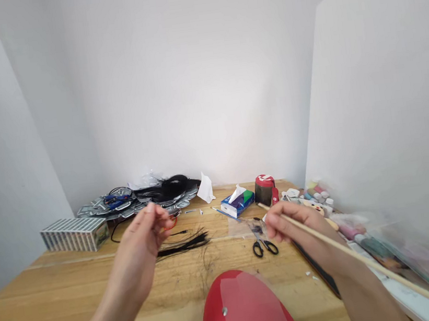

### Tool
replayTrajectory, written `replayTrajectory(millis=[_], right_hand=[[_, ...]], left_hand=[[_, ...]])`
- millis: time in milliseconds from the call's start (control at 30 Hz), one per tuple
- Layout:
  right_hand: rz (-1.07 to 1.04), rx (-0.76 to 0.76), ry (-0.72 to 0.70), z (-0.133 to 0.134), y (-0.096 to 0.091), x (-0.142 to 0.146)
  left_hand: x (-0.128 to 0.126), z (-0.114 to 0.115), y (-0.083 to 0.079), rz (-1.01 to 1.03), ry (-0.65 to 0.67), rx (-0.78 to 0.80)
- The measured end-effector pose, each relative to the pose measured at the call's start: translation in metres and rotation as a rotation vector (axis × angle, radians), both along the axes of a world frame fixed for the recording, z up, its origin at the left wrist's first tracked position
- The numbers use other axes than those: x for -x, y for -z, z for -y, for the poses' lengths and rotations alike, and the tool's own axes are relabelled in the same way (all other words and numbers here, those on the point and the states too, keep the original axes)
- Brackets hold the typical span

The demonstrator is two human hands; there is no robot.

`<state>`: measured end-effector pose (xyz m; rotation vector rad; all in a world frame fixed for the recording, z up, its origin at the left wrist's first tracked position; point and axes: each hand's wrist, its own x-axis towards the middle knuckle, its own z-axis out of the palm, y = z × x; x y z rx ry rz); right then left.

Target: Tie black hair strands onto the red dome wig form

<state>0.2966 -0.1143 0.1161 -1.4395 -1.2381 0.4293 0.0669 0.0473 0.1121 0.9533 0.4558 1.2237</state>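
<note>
Left hand (145, 238) pinches what looks like an orange rubber band (171, 223); black bristles (184, 245) lie at its 4 o'clock. Right hand (286, 224) grips a wooden stick (353, 253), with scissors (263, 244) at its 8 o'clock. The tissue pack (238, 203) print is unreadable.

The left hand (143, 243) pinches something too small to tell; between the hands a red shell (245, 309) is cut off below; bottles (344, 227) past the right hand (289, 224) blur.

Pale wooden table (59, 302), bearing a striped box (74, 234) far left, heaped silver parts (133, 203) at the back, a bundle of black strands (184, 245) mid-table, black-handled scissors (264, 246), a blue tissue pack (238, 203), a red-lidded jar (264, 189).
</note>
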Motion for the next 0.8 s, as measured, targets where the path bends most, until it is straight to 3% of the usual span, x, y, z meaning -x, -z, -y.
replayTrajectory(millis=[100, 200, 300, 433, 667, 800], right_hand=[[-0.041, 0.041, -0.298, -0.005, 0.004, 0.041], [-0.034, -0.027, -0.413, -0.012, 0.013, 0.065], [-0.058, -0.116, -0.341, -0.016, 0.017, 0.064], [-0.092, -0.110, -0.191, -0.018, 0.014, 0.040], [-0.326, 0.042, -0.118, -0.021, 0.014, 0.003], [-0.331, 0.038, 0.016, -0.026, 0.023, -0.027]], left_hand=[[-0.022, 0.020, 0.018, -0.093, 0.157, 0.007], [-0.038, 0.042, 0.036, -0.192, 0.413, 0.009], [-0.044, 0.054, 0.045, -0.291, 0.567, -0.014], [-0.039, 0.052, 0.041, -0.411, 0.646, -0.071], [-0.032, 0.034, 0.034, -0.625, 0.599, -0.258], [-0.038, 0.019, 0.028, -0.758, 0.557, -0.398]])
